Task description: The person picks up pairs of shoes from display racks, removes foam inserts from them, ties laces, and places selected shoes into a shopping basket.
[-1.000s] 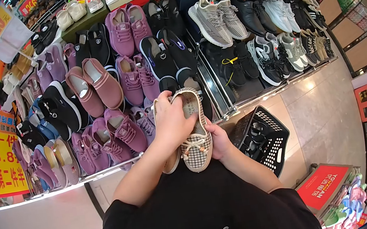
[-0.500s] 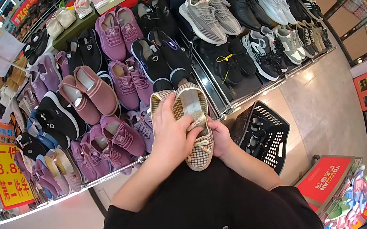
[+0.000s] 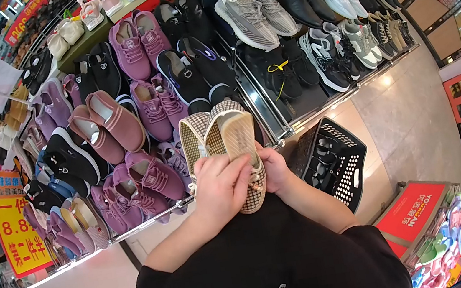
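A beige-and-dark checked slip-on shoe (image 3: pixel 255 198) is in front of my body, its toe toward me. A tan insole (image 3: pixel 238 133) with a ribbed face stands partly out of its opening. My left hand (image 3: pixel 221 190) is closed, thumb and fingers pinching the insole's lower part. From the right side, my right hand (image 3: pixel 272 166) grips the shoe, its fingers partly hidden behind it. The matching checked shoe (image 3: pixel 195 132) is alongside on the left, its lower part covered by my left hand. I cannot tell what supports it.
A rack with purple sneakers (image 3: pixel 156 179), pink slip-ons (image 3: pixel 118 120) and black shoes (image 3: pixel 73 157) stands ahead. Grey knit sneakers (image 3: pixel 247 16) are on the right-hand rack. Below its metal edge, a black basket (image 3: pixel 337 158) with dark items sits on the floor. A red box (image 3: pixel 413 212) is at lower right.
The insole has come up from inside the shoe and now shows a tan ribbed face. My left hand has moved down toward the toe with it. The view has shifted slightly.
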`<state>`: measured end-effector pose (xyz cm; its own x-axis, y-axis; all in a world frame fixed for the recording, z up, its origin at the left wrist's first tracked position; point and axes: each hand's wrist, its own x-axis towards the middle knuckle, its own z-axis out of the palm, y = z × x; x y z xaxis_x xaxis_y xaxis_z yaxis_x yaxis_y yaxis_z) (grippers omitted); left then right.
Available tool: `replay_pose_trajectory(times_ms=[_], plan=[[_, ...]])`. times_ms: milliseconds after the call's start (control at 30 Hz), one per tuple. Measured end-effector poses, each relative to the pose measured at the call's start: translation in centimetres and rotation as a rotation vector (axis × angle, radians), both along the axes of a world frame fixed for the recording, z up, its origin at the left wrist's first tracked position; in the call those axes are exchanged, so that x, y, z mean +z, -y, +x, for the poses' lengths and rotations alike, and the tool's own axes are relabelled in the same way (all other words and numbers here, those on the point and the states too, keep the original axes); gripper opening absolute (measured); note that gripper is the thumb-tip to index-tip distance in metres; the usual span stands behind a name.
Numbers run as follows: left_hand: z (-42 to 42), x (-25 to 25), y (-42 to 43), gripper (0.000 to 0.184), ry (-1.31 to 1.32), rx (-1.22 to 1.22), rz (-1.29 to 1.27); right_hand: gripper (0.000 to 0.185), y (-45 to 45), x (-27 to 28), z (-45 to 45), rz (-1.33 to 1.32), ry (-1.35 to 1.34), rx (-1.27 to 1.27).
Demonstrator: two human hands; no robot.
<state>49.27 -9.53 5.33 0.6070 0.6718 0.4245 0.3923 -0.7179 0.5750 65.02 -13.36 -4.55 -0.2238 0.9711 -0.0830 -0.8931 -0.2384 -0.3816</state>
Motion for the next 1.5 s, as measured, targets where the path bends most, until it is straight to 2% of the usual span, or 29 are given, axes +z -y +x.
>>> replay_pose_trajectory(times_ms=[67, 233, 300, 367, 433, 467, 600, 700, 767, 800, 833, 933, 1033, 1067, 1167, 1200, 1233, 1300, 1367, 1433, 1500], plan=[[-0.3, 0.0, -0.6, 0.031, -0.101, 0.079, 0.074, 0.064, -0.2, 0.4, -0.2, 0.001, 0.012, 0.003], [-0.4, 0.9, -1.4, 0.046, -0.146, 0.297, 0.175, 0.066, -0.6, 0.7, -0.5, -0.038, -0.002, 0.026], [0.0, 1.2, -3.1, 0.05, 0.273, 0.439, 0.087, 0.067, -0.7, 1.0, -0.8, -0.008, 0.01, 0.039], [-0.8, 2.0, -5.0, 0.045, 0.252, 0.446, 0.087, 0.068, -0.8, 1.4, -0.8, -0.007, 0.018, 0.06], [-1.7, 2.1, -6.4, 0.033, 0.034, 0.214, 0.056, 0.068, -0.9, 1.3, -1.0, -0.009, 0.046, 0.08], [-1.5, 2.2, -6.2, 0.024, 0.015, 0.215, 0.123, 0.068, -1.0, 1.3, -1.1, -0.025, 0.043, 0.08], [-1.0, 0.5, -5.2, 0.023, -0.002, 0.213, 0.124, 0.069, -0.9, 1.3, -1.0, -0.055, 0.061, 0.08], [-0.6, 0.3, -5.0, 0.034, -0.069, 0.282, 0.082, 0.069, -0.8, 1.2, -1.1, -0.042, 0.071, 0.087], [-0.2, 0.4, -5.3, 0.049, -0.097, 0.366, 0.137, 0.07, -0.9, 1.5, -1.2, -0.027, 0.059, 0.082], [-0.1, 0.2, -5.6, 0.063, -0.105, 0.397, 0.16, 0.07, -1.0, 1.6, -1.3, -0.024, 0.06, 0.083], [-0.1, 0.3, -5.8, 0.063, -0.106, 0.398, 0.163, 0.069, -1.0, 1.7, -1.3, -0.043, 0.082, 0.075], [-0.2, 0.6, -7.0, 0.066, -0.195, 0.465, 0.096, 0.067, -0.9, 1.0, -1.4, -0.051, 0.104, 0.082], [-0.8, 0.1, -9.1, 0.049, -0.109, 0.331, -0.286, 0.065, -1.0, 1.0, -1.4, -0.04, 0.118, 0.103], [-0.8, 0.0, -9.1, 0.042, -0.105, 0.308, -0.188, 0.064, -1.0, 1.1, -1.4, -0.041, 0.13, 0.103], [-0.5, -0.2, -8.7, 0.042, -0.115, 0.321, -0.16, 0.062, -0.9, 0.7, -1.4, -0.054, 0.126, 0.074], [-0.6, -0.2, -8.4, 0.045, -0.057, 0.308, -0.276, 0.062, -0.9, 0.7, -1.4, -0.054, 0.122, 0.071], [-0.8, 0.0, -7.9, 0.045, -0.061, 0.302, -0.276, 0.062, -1.0, 0.8, -1.4, -0.064, 0.101, 0.06], [-1.5, 0.5, -6.1, 0.047, 0.036, 0.353, -0.022, 0.062, -1.0, 0.8, -1.1, -0.078, 0.077, 0.038], [-2.7, -0.2, -4.4, 0.044, 0.146, 0.404, -0.139, 0.063, -1.1, 0.6, -0.4, -0.086, 0.023, 0.022], [-4.4, -1.8, -3.1, 0.042, 0.077, 0.459, -0.325, 0.064, -1.3, 0.7, -0.2, -0.086, 0.033, -0.003], [-5.2, -3.6, -3.2, 0.042, 0.009, 0.375, -0.488, 0.063, -1.3, 1.0, -0.2, -0.061, 0.092, -0.048]])
